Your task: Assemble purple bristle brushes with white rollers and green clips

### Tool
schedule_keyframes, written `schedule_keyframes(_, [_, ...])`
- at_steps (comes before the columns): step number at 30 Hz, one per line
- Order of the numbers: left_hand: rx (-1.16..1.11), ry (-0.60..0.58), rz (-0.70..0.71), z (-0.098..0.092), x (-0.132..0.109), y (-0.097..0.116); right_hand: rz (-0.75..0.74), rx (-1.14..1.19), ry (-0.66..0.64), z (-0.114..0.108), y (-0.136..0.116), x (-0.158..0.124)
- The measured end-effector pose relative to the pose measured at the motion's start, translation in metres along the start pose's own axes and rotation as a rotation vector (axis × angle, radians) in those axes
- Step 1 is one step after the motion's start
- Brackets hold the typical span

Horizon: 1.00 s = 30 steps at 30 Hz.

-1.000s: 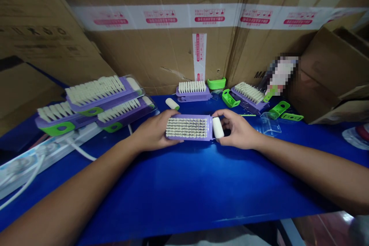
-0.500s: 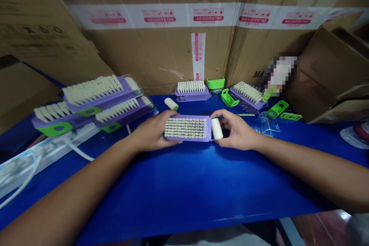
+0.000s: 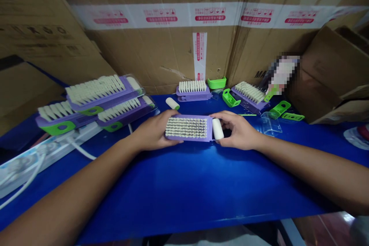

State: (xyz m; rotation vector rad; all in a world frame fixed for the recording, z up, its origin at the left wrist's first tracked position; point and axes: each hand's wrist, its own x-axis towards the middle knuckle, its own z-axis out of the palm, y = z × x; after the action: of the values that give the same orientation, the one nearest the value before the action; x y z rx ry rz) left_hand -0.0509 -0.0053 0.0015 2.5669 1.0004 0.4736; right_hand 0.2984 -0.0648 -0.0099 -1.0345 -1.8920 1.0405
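Note:
Over the middle of the blue table, my left hand [image 3: 155, 131] grips the left end of a purple brush [image 3: 188, 128], whose pale bristles face up. My right hand [image 3: 238, 130] has its thumb and fingers around the brush's right end, where a white roller [image 3: 218, 129] sits beside the purple body. Just behind my left hand lies a loose white roller with a green end [image 3: 172, 103]. Another purple brush [image 3: 193, 90] rests at the back, with a green cap [image 3: 217, 82] next to it.
Several purple brushes [image 3: 96, 92] are piled at the left by a white power strip [image 3: 52, 156] with cables. Behind right are another brush [image 3: 250, 95], green parts [image 3: 231, 98] and clear plastic pieces [image 3: 271, 123]. Cardboard boxes [image 3: 138, 54] stand along the back.
The view has shifted slightly, so everything appears a little to the right. Both hands keep the same hold on the brush and its right end.

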Motion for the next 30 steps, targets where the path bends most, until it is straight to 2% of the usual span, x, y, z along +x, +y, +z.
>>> schedule_keyframes(16, [0.015, 0.018, 0.036, 0.0030, -0.0009, -0.0067, -0.001, 0.010, 0.005, 0.0014, 0.0001, 0.0004])
schedule_keyframes(30, [-0.004, 0.018, 0.020, 0.0018, -0.0005, -0.0041, -0.013, 0.007, 0.028, 0.0017, -0.0011, -0.0012])
